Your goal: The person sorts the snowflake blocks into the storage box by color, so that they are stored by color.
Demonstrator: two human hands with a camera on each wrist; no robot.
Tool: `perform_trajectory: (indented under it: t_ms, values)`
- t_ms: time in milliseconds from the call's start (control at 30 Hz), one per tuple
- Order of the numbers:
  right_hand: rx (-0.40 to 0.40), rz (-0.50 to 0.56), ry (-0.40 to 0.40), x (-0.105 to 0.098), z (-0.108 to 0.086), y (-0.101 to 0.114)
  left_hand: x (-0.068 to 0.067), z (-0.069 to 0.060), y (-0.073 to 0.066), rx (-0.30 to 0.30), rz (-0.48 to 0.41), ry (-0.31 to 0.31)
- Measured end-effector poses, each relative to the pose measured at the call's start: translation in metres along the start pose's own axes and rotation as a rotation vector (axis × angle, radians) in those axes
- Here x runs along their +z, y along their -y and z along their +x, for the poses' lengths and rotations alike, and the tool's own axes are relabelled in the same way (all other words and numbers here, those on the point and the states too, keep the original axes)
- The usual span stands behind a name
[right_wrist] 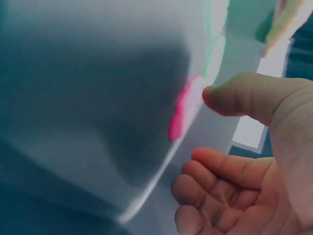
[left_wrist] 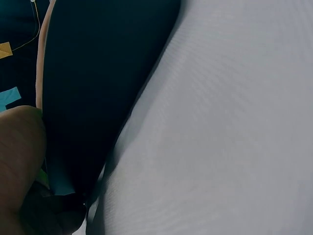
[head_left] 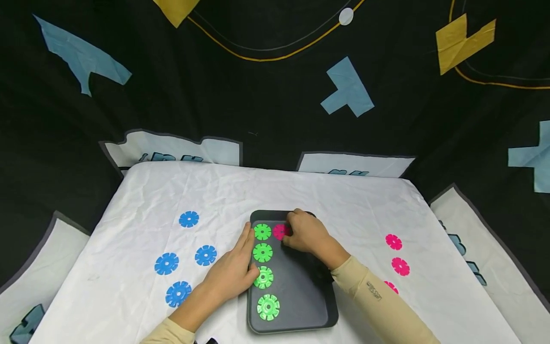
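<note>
A dark grey baking tray [head_left: 301, 296] lies on the white-covered table. Along its left side runs a column of several green slotted discs [head_left: 263, 252], one partly covered by my left thumb. My left hand [head_left: 229, 272] holds the tray's left rim, thumb over the inside, fingers along the outside. Near the far end of the tray, a pink slotted disc [head_left: 280, 232] lies beside the farthest green one. Over that disc's right edge is my right hand [head_left: 306, 231]. In the right wrist view its thumb is at the pink disc [right_wrist: 183, 110], fingers spread apart from the thumb.
Several blue slotted discs [head_left: 166, 263] are scattered on the cloth left of the tray. To the right lie pink discs [head_left: 400, 266], one partly hidden by the right sleeve [head_left: 378, 301]. A black curtain [head_left: 266, 105] hangs behind the table.
</note>
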State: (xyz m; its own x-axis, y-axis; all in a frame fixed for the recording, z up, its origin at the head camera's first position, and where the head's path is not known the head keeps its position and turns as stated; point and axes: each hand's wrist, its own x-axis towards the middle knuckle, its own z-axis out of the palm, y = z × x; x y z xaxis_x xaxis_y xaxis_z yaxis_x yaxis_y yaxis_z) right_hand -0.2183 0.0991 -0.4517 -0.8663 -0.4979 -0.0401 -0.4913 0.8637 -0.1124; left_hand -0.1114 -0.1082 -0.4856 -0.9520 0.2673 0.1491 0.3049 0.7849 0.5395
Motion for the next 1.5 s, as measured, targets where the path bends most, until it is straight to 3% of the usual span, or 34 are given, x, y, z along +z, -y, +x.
perform_trajectory:
  t_ms: [467, 700, 933, 1267, 1500]
  values:
    - [0.075, 0.095, -0.111, -0.035, -0.029, -0.022, 0.001, 0.002, 0.001, -0.017, -0.016, 0.019]
    - [0.132, 0.151, -0.184, -0.045, -0.05, -0.047, 0.001, 0.002, 0.001, -0.021, -0.025, 0.026]
    - [0.19, 0.174, -0.253, -0.042, -0.065, -0.085, 0.001, 0.001, 0.002, -0.01, -0.015, 0.009]
    - [0.321, 0.2, -0.23, -0.034, -0.097, -0.146, 0.003, 0.001, 0.002, -0.011, -0.03, 0.021]
    - [0.476, 0.234, -0.137, -0.018, -0.114, -0.186, 0.002, 0.001, 0.002, -0.016, -0.029, 0.017]
